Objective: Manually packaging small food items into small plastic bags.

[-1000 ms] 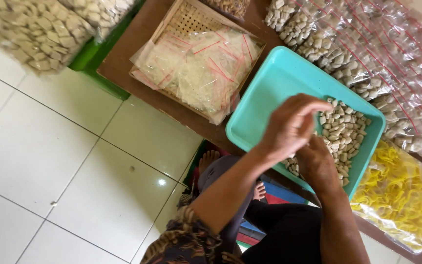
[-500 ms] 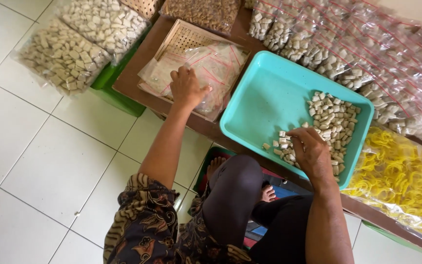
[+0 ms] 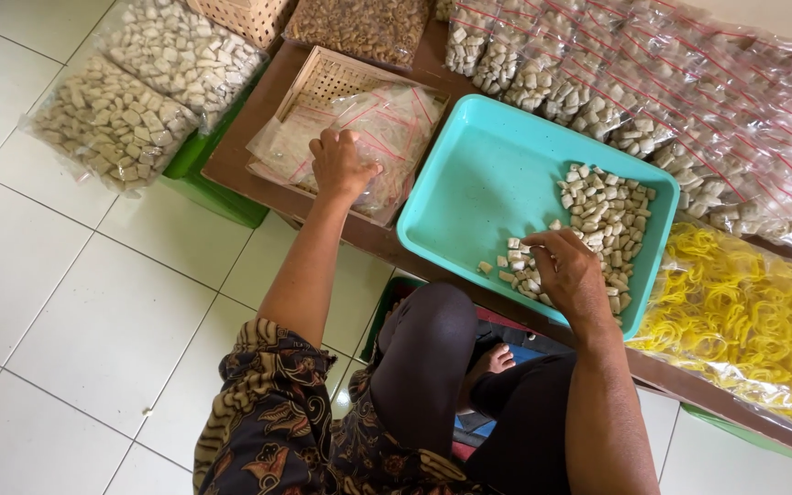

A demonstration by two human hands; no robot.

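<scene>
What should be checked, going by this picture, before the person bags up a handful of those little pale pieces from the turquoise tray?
1. Left hand on the stack of small clear bags in the woven basket: ok, it rests on them.
2. A single bag pinched free: cannot tell, the fingers are curled over the stack.
3. Right hand on the pale pieces: ok, it covers the near edge of the pile.
4. Pieces left in the turquoise tray: ok, a heap remains on its right side.
5. Tray steady on the brown table: ok, it lies flat.
</scene>
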